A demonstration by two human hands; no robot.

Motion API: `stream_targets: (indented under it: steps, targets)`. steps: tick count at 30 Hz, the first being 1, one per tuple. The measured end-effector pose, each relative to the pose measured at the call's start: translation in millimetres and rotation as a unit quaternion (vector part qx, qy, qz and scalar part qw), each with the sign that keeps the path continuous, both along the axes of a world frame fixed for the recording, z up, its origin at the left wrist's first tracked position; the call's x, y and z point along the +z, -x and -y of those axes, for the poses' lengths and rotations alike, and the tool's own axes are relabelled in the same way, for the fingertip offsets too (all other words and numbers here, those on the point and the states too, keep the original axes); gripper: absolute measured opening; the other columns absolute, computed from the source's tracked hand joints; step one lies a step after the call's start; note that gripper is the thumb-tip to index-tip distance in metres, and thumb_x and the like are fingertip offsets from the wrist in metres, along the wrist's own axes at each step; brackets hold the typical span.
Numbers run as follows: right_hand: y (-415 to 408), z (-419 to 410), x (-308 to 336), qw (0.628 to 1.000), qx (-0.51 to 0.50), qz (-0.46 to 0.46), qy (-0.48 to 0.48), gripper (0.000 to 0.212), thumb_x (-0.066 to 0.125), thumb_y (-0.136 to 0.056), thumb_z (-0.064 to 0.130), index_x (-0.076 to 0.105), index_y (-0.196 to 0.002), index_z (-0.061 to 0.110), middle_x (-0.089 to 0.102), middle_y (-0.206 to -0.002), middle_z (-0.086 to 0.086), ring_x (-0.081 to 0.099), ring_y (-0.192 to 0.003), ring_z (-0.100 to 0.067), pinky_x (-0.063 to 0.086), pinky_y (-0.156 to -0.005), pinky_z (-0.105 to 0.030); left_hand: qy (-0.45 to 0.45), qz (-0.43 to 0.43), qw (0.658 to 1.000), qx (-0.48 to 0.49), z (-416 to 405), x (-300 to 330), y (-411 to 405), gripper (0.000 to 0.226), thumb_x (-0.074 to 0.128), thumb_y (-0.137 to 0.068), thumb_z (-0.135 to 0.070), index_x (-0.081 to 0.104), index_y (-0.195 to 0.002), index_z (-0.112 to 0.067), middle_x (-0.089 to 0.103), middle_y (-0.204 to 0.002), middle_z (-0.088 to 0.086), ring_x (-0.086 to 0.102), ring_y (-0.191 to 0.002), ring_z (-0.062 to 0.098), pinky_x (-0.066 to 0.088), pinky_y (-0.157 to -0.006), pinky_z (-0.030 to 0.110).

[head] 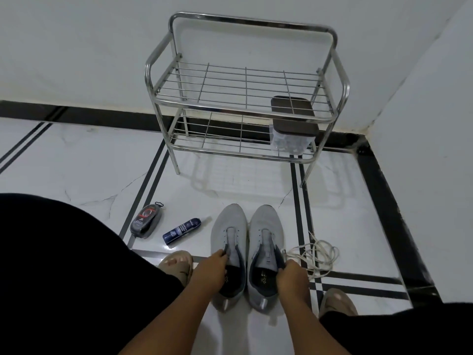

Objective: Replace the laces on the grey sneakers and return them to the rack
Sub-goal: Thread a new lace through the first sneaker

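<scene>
While both hands grip them, two sneakers stand together.

Setting: corner of a home, by its look an entryway or hall.
White marble-look floor tiles with black border strips, plain white walls, small steel shoe rack in far corner; shoe-care bottle on near floor.
</scene>
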State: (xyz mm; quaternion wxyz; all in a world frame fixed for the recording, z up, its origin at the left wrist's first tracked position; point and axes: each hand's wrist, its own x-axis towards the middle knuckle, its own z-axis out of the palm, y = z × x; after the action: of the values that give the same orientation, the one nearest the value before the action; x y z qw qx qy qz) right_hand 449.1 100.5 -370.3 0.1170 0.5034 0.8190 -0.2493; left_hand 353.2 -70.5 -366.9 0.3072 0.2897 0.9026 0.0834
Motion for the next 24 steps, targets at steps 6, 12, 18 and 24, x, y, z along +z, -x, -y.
stream_targets:
  steps: [6, 12, 18, 24]
  targets:
    - [-20.6, -16.7, 5.2, 0.989, -0.087, 0.094, 0.069, 0.031, 0.052, -0.091, 0.012, 0.061, -0.120, 0.006, 0.062, -0.122, -0.016, 0.061, -0.112, -0.032, 0.050, -0.084, -0.033, 0.050, 0.031, 0.994, 0.092, 4.2, 1.8, -22.1, 0.026, 0.053, -0.094, -0.028, 0.065, -0.111, -0.012, 0.065, -0.112, 0.006, 0.063, -0.102, 0.021, 0.050, -0.086, 0.029]
    - [9.2, -42.9, 46.0, 0.966, -0.178, -0.179, -0.048, 0.021, 0.052, -0.091, 0.019, 0.065, -0.098, 0.004, 0.067, -0.100, -0.014, 0.064, -0.089, -0.035, 0.051, -0.074, -0.036, -0.034, -0.024, 0.963, 0.266, 1.4, 4.3, -32.0, 0.033, 0.036, -0.097, -0.044, 0.052, -0.103, -0.016, 0.058, -0.110, 0.004, 0.060, -0.096, 0.022, 0.051, -0.082, 0.035]
    - [75.1, -25.6, 64.3, 0.864, -0.177, -0.412, 0.230, 0.033, 0.052, -0.093, 0.001, 0.056, -0.110, 0.030, 0.068, -0.089, -0.001, 0.058, -0.058, -0.011, 0.056, -0.062, -0.026, -0.014, 0.044, 0.939, 0.340, -9.9, -16.9, -3.0, 0.057, 0.036, -0.091, -0.060, 0.048, -0.117, -0.011, 0.056, -0.120, 0.012, 0.056, -0.109, 0.031, 0.049, -0.089, 0.041]
    - [88.9, 36.3, -9.4, 0.918, -0.066, -0.222, 0.322, 0.007, 0.066, -0.089, 0.017, 0.070, -0.084, 0.015, 0.066, -0.074, -0.001, 0.058, -0.064, -0.013, 0.057, -0.069, -0.029, -0.004, 0.053, 0.928, 0.368, -12.1, -31.6, -0.1, 0.046, 0.042, -0.093, -0.050, 0.056, -0.113, -0.010, 0.063, -0.113, 0.010, 0.061, -0.105, 0.030, 0.050, -0.085, 0.034]
